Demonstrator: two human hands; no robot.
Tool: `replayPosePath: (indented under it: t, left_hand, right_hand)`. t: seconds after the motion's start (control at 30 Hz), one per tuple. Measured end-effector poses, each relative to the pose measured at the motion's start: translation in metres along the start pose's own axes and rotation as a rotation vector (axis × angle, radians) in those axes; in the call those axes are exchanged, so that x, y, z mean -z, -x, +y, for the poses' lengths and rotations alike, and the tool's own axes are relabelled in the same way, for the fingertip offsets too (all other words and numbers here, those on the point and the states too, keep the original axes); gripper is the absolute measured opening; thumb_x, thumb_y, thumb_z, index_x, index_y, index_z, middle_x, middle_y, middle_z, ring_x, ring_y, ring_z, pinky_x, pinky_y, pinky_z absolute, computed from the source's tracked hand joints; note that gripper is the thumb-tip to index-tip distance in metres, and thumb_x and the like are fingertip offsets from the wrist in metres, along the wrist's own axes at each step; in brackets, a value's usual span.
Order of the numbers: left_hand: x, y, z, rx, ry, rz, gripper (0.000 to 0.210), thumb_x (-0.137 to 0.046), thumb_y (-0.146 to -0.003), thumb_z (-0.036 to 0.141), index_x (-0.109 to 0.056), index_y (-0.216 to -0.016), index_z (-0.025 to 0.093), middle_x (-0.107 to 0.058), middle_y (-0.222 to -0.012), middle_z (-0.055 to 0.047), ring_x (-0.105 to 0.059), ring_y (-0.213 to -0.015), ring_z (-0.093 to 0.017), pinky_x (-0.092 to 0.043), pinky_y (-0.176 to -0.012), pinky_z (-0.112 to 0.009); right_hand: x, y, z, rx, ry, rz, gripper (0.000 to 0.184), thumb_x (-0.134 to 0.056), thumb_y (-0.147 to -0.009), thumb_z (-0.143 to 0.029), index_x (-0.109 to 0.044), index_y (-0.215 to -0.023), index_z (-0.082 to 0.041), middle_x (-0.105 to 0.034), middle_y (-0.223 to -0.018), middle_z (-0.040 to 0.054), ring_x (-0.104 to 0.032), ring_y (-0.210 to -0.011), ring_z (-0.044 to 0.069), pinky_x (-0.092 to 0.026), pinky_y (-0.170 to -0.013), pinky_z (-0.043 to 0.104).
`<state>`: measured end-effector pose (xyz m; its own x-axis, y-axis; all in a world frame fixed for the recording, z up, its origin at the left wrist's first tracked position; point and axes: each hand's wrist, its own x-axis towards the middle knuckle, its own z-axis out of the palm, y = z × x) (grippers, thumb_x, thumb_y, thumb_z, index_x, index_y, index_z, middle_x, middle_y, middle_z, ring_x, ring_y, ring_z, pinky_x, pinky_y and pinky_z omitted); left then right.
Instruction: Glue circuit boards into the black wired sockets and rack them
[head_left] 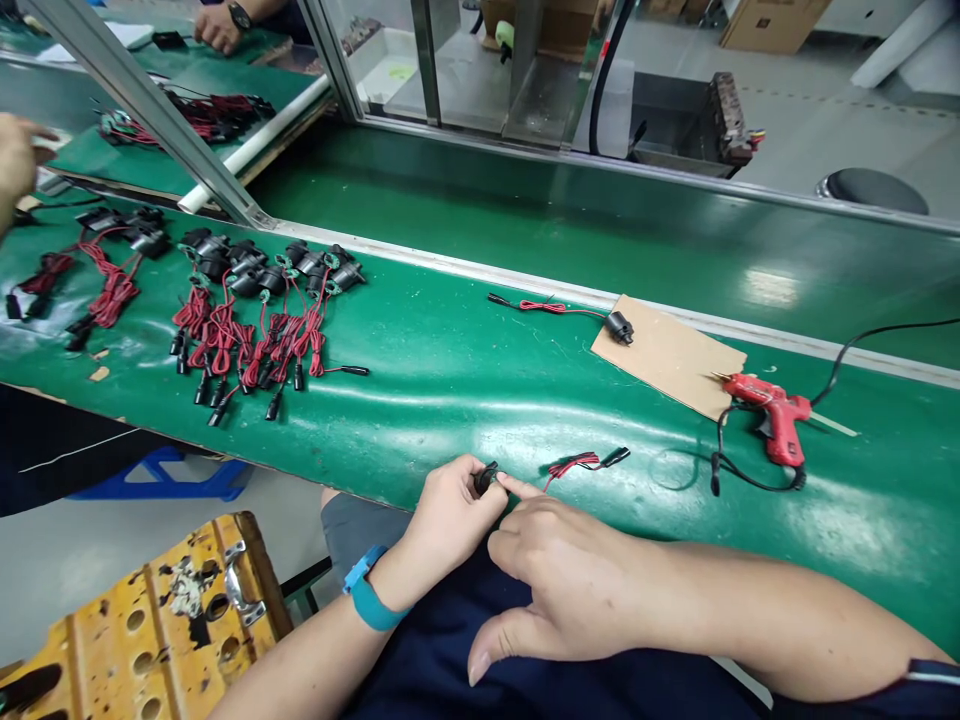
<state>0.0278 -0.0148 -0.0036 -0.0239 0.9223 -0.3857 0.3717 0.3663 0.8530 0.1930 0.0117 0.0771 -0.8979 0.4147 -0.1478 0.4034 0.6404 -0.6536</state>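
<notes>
My left hand [459,505], a blue band round its wrist, pinches a small black wired part [486,477] between thumb and fingers at the front edge of the bench. The stretched index finger of my right hand [559,560] reaches to that part's right side; its thumb stands well apart. A red-and-black cable [576,464] with a black plug lies on the green mat just beyond my right hand, its near end hidden behind the fingers. Farther back, a similar black part [619,328] with its own bundled cable rests on a piece of cardboard [675,355].
A red glue gun [772,410] lies at the right, nozzle over the cardboard, its cord trailing right. Several black parts with red cables [255,320] are grouped at the left. Another person's hand [19,165] shows at the left edge. A metal frame post [165,120] rises there.
</notes>
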Motion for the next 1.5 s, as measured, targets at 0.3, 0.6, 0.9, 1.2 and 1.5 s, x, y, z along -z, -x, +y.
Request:
replayPosePath:
  t: [0.3, 0.6, 0.9, 1.2, 1.5]
  left_hand:
    - [0.018, 0.018, -0.008, -0.009, 0.051, 0.059, 0.016, -0.064, -0.083, 0.033, -0.061, -0.078, 0.018, -0.051, -0.059, 0.005, -0.044, -0.054, -0.012, -0.034, -0.052, -0.024]
    - [0.068, 0.069, -0.03, 0.098, 0.319, 0.218, 0.02, -0.064, -0.085, 0.036, -0.063, -0.084, 0.016, -0.052, -0.06, 0.004, -0.046, -0.052, -0.012, -0.032, -0.05, -0.024]
    - [0.08, 0.156, -0.06, 0.253, 0.617, 0.501, 0.016, -0.068, -0.078, 0.027, -0.064, -0.089, 0.016, -0.055, -0.058, 0.004, -0.05, -0.049, -0.011, -0.031, -0.046, -0.022]
    - [0.008, 0.306, -0.096, 0.247, 1.123, 1.037, 0.044, -0.074, -0.074, 0.045, -0.064, -0.105, 0.015, -0.065, -0.069, -0.001, -0.057, -0.049, -0.01, -0.04, -0.045, -0.02]
    - [-0.067, 0.432, -0.104, 0.442, 0.993, 2.074, 0.051, -0.08, -0.075, 0.041, -0.068, -0.117, 0.015, -0.068, -0.076, -0.003, -0.056, -0.062, -0.014, -0.042, -0.054, -0.024]
  right_hand:
    - [0.0, -0.015, -0.027, -0.036, -0.022, -0.013, 0.041, -0.072, -0.091, -0.054, -0.069, -0.083, -0.013, -0.069, -0.075, 0.0072, -0.069, -0.083, 0.024, -0.05, -0.101, 0.039]
    - [-0.006, -0.055, -0.049, 0.253, -0.004, -0.113, 0.041, -0.063, -0.098, -0.05, -0.062, -0.073, -0.018, -0.062, -0.066, 0.0013, -0.062, -0.066, 0.017, -0.047, -0.106, 0.04]
    - [-0.024, -0.12, -0.09, 0.68, -0.052, -0.35, 0.029, -0.062, -0.1, -0.038, -0.063, -0.077, -0.021, -0.064, -0.072, -0.0002, -0.067, -0.072, 0.017, -0.039, -0.12, 0.045]
    - [-0.105, -0.215, -0.052, 0.736, -0.215, -0.208, 0.026, -0.055, -0.099, -0.04, -0.068, -0.084, -0.023, -0.073, -0.08, 0.0042, -0.075, -0.101, 0.027, -0.061, -0.092, 0.036]
    - [-0.155, -0.23, -0.007, 0.494, 0.018, -0.49, 0.052, -0.06, -0.08, -0.073, -0.079, -0.085, -0.026, -0.08, -0.09, 0.0047, -0.078, -0.079, 0.027, -0.063, -0.067, 0.029]
